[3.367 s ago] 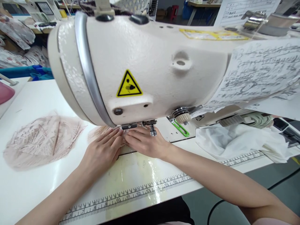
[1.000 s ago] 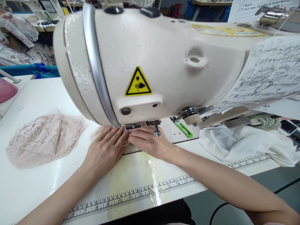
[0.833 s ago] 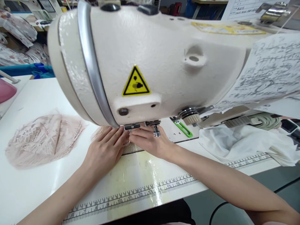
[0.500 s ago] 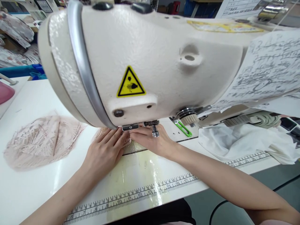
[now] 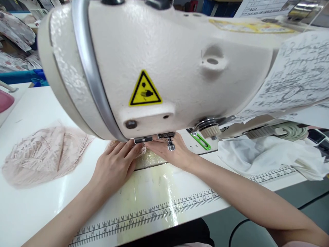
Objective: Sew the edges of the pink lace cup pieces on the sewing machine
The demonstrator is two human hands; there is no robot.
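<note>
Under the head of a white sewing machine (image 5: pixel 180 68), my left hand (image 5: pixel 117 163) lies with its fingers stretched out on a piece of pale pink lace (image 5: pixel 142 150). Only a small edge of that lace shows beside the fingers. My right hand (image 5: pixel 174 151) reaches in from the right, its fingers extended toward the same lace. The machine head and its metal parts (image 5: pixel 170 142) cover the right fingertips and the needle area. A second pink lace piece (image 5: pixel 46 154) rests in a heap on the white table (image 5: pixel 33 209), left of my left hand.
Green thread snips (image 5: pixel 202 141) lie behind my right wrist. White cloth (image 5: pixel 267 154) is bunched at the right, near a coil of pale cord (image 5: pixel 293 132). A ruler strip (image 5: pixel 144 219) runs along the table's front edge. Paper with handwriting (image 5: pixel 295 75) hangs over the machine arm.
My right hand's fingers have drawn slightly right and away from my left hand, uncovering a bit more of the lace edge. The view has shifted a little; my left hand stays nearly in place.
</note>
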